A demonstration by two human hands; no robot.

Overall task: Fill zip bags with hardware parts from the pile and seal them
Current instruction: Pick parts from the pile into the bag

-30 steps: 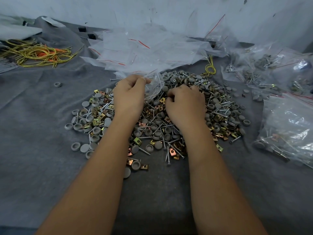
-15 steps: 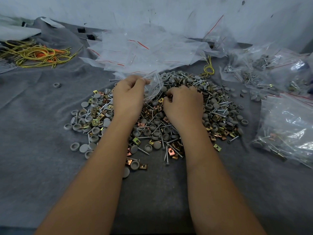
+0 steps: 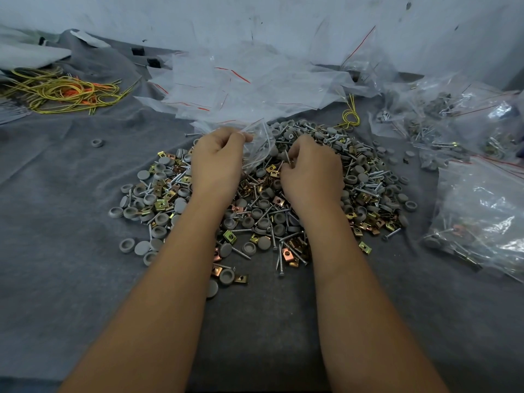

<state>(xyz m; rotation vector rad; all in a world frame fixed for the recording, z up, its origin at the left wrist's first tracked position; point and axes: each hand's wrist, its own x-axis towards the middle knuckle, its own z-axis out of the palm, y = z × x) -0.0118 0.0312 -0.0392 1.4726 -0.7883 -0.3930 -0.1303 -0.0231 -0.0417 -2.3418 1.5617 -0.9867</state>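
A pile of hardware parts (image 3: 263, 211) lies on the grey cloth: grey round caps, silver screws and brass-coloured clips. My left hand (image 3: 218, 163) pinches the rim of a small clear zip bag (image 3: 259, 148), which hangs over the pile with a few screws inside. My right hand (image 3: 310, 174) is curled over the pile just right of the bag, its fingertips pinching a screw or two beside the bag's mouth.
A heap of empty zip bags with red seal lines (image 3: 241, 86) lies behind the pile. Filled bags (image 3: 482, 211) are stacked at the right. Yellow and orange wires (image 3: 62, 92) lie at the far left. A white wall (image 3: 255, 21) closes the back.
My right hand has shifted left and slightly up from the pile toward the bag's mouth. My left hand and the bag have stayed almost still.
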